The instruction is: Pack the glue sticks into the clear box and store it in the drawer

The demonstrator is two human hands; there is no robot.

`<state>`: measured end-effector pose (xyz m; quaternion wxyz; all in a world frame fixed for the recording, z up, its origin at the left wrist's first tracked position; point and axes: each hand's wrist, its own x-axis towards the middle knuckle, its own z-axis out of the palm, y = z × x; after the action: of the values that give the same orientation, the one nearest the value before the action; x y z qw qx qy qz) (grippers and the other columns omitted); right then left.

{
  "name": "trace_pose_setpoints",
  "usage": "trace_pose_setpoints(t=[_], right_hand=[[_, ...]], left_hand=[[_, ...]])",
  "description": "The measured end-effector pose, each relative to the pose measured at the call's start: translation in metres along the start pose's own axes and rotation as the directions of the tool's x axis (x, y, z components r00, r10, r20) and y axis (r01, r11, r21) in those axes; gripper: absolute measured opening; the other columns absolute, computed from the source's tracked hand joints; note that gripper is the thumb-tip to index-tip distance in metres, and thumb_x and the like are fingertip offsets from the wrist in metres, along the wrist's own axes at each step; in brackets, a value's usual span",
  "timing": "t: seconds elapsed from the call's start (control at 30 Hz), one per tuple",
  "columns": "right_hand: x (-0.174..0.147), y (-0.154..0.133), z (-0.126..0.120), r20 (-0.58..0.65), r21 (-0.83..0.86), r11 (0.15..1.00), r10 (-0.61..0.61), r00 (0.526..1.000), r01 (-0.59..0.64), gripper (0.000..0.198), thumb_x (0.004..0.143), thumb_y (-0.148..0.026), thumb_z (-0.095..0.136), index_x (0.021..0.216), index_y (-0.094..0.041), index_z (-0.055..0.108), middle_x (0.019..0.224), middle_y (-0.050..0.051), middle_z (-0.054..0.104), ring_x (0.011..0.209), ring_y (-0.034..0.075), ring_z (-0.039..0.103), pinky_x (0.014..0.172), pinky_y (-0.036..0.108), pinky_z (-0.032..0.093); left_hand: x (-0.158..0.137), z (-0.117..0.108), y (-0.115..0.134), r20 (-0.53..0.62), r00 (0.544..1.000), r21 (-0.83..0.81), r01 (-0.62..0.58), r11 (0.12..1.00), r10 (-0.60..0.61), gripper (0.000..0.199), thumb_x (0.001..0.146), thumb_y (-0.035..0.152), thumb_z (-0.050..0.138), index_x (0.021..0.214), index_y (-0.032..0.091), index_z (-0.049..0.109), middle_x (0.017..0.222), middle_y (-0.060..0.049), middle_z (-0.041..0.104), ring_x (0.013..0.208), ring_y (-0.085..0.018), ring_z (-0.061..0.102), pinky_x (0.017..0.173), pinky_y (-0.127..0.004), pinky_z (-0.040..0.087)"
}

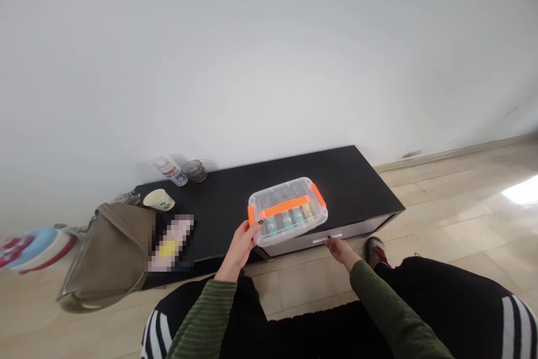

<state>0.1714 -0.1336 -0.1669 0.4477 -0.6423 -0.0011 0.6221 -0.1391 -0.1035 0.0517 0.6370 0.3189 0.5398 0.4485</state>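
Observation:
My left hand (244,241) grips the near left corner of a clear plastic storage box (275,199), thumb on the lid. The box has orange side latches and an orange carry handle (290,205), and small green and yellow items show through it. It is over the front part of the black top of a low cabinet (336,171); whether it rests there I cannot tell. Below and to the right, my right hand (339,251) has its fingers closed on the silver handle (321,240) of the cabinet's white drawer (294,244).
A paper cup (158,200), a dark glass (194,171) and a white can (171,172) stand at the cabinet's left end. A taupe bag (111,252) and a blurred-out pinkish item (172,241) are nearby. Behind rises a white wall (269,56).

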Motion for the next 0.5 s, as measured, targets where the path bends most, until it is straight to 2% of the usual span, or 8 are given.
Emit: trace_pose_setpoints(t=[0.17,0.33,0.5], right_hand=[[0.004,0.021,0.004,-0.08,0.15,0.988,-0.016,0.997,0.027,0.021,0.093,-0.017,0.062,0.074,-0.016,0.051,0.059,-0.008,0.052,0.045,0.004,0.05,0.041,0.013,0.039],[-0.012,0.039,-0.012,-0.093,0.202,0.979,-0.016,0.996,0.035,0.035,0.079,0.0,0.065,0.066,-0.021,0.039,0.053,-0.007,0.051,0.042,0.006,0.053,0.038,0.011,0.035],[-0.035,0.065,-0.035,-0.081,0.212,0.977,0.0,0.997,0.018,0.034,0.075,-0.001,0.066,0.069,-0.022,0.039,0.053,-0.007,0.051,0.043,0.007,0.055,0.038,0.012,0.037]], left_hand=[[-0.009,-0.005,-0.003,-0.014,1.0,-0.028,-0.015,1.0,0.015,0.048,0.057,0.042,0.086,0.086,0.015,0.06,0.077,0.001,0.062,0.066,-0.01,0.058,0.061,-0.023,0.051],[-0.011,-0.009,-0.007,-0.038,0.999,-0.009,-0.025,1.0,0.025,0.051,0.056,0.046,0.086,0.084,0.017,0.056,0.074,0.003,0.06,0.064,-0.01,0.057,0.06,-0.023,0.05],[-0.021,-0.006,-0.014,-0.023,0.998,0.049,-0.055,0.997,0.056,0.05,0.059,0.05,0.084,0.082,0.017,0.053,0.071,0.005,0.056,0.062,-0.01,0.055,0.058,-0.022,0.047]])
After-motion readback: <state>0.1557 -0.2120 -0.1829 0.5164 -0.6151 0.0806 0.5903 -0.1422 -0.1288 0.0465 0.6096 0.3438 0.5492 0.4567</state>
